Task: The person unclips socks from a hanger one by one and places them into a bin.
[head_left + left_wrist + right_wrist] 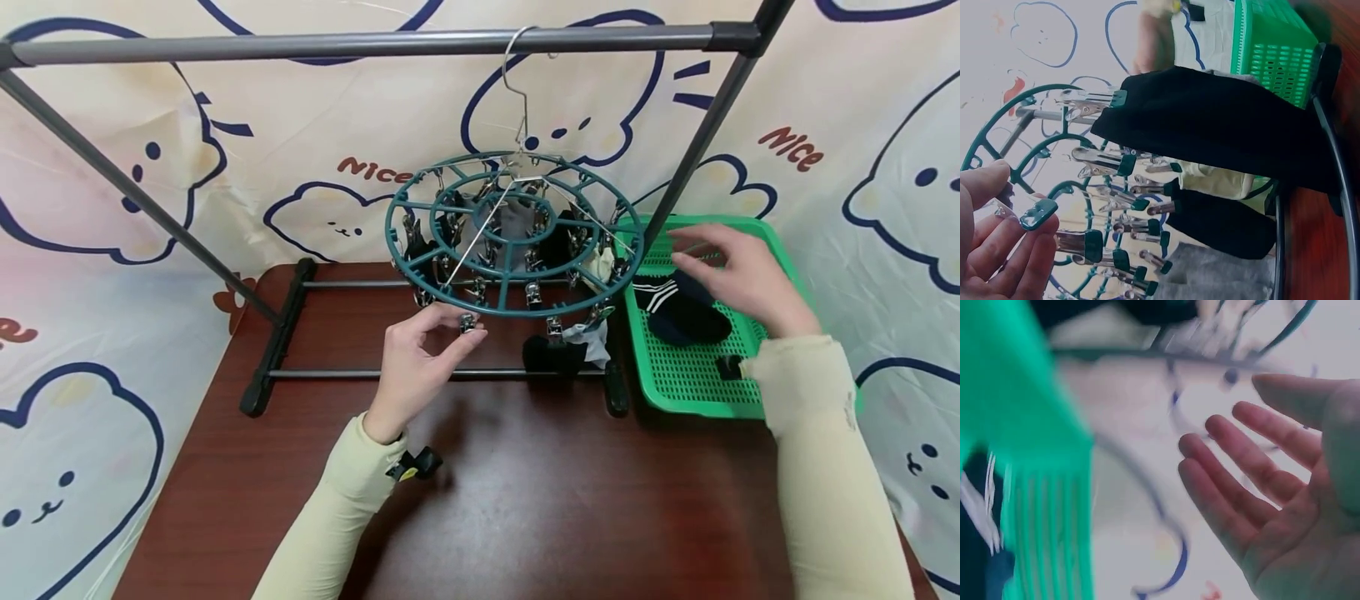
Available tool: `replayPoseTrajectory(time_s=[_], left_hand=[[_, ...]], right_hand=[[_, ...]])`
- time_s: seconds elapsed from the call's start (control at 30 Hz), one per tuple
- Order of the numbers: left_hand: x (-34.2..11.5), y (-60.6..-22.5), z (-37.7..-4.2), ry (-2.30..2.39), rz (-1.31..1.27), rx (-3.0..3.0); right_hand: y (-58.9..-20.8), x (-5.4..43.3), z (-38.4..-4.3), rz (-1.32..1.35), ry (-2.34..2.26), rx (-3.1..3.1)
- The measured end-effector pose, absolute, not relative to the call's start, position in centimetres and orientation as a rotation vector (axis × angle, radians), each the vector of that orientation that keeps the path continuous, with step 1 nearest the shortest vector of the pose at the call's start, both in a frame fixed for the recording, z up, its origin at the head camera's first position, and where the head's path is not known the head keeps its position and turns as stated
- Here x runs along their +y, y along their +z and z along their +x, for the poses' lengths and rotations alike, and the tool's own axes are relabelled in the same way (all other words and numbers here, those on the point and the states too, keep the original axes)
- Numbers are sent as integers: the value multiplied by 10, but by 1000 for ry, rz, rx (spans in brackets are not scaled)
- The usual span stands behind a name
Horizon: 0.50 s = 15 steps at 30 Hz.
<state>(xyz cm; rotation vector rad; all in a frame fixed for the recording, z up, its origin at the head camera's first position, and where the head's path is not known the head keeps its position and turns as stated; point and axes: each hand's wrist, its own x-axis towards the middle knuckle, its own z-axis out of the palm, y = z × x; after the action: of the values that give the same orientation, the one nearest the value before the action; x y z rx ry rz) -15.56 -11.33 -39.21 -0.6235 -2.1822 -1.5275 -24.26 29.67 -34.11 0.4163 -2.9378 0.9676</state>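
Observation:
A round green clip hanger [517, 313] hangs by its metal hook from a grey bar, with metal clips all around its rings. At its front rim, my left hand [420, 358] pinches one clip [467, 323] between thumb and fingers. The green tip [1039, 214] of that clip shows in the left wrist view, with no cloth in it. My right hand [742, 275] is over the green basket, fingers spread and holding nothing in the right wrist view. Below it, dark socks [690, 321], some with white stripes, lie in the basket [705, 408].
Clipped to the hanger are a black sock [1210, 125], a cream one [1216, 179] and a grey cloth [1210, 269]. The rack's grey bar [360, 46] crosses above, and its feet [257, 396] stand on the brown table [525, 492]. A patterned curtain hangs behind.

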Motion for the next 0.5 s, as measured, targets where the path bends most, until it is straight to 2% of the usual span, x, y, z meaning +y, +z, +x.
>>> replayPoseTrajectory(time_s=[0.13, 0.27, 0.4, 0.5], left_hand=[[-118, -391, -156, -1518, -603, -2189], [-123, -390, -156, -1523, -587, -2182], [-127, -389, -158, -1523, -566, -2172], [-129, -388, -158, -1528, -555, -2158]], right_hand=[[-339, 271, -204, 495, 1131, -2806], [-346, 246, -174, 697, 1146, -2747], [-357, 227, -154, 915, 1118, -2738], [-364, 215, -146, 963, 1176, -2767]])
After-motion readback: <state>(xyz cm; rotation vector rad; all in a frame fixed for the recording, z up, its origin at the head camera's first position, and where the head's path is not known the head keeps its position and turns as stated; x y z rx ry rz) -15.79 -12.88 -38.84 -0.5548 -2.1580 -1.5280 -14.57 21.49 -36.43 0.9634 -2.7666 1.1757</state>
